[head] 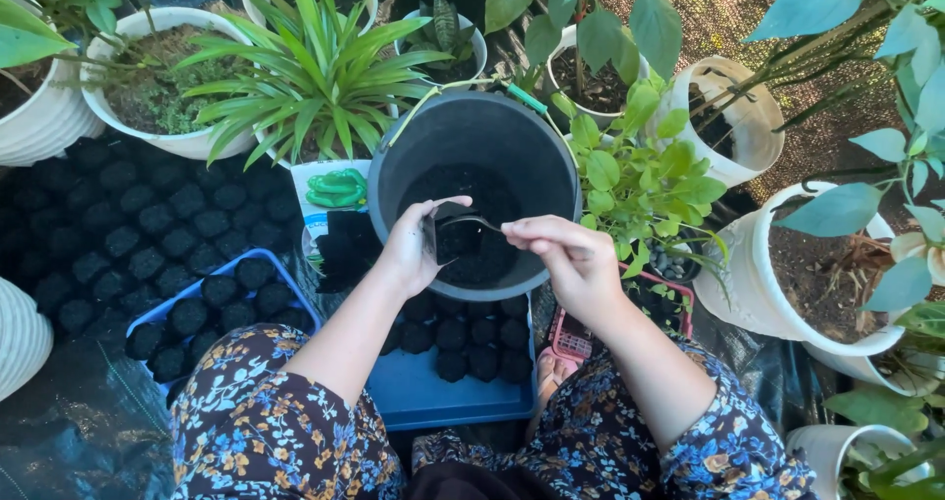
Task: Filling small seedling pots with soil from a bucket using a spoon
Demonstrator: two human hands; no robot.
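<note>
My left hand holds a small black nursery bag over a black bucket of dark soil. My right hand grips the handle of a dark spoon whose bowl sits at the bag's mouth. Both hands hover above the bucket's near rim. Below my forearms lies a blue tray with several soil-filled black bags.
Another blue tray of filled bags sits at the left, beyond it many more black bags on the ground. White pots with plants ring the bucket; a large white pot stands right. A pink basket lies by my right wrist.
</note>
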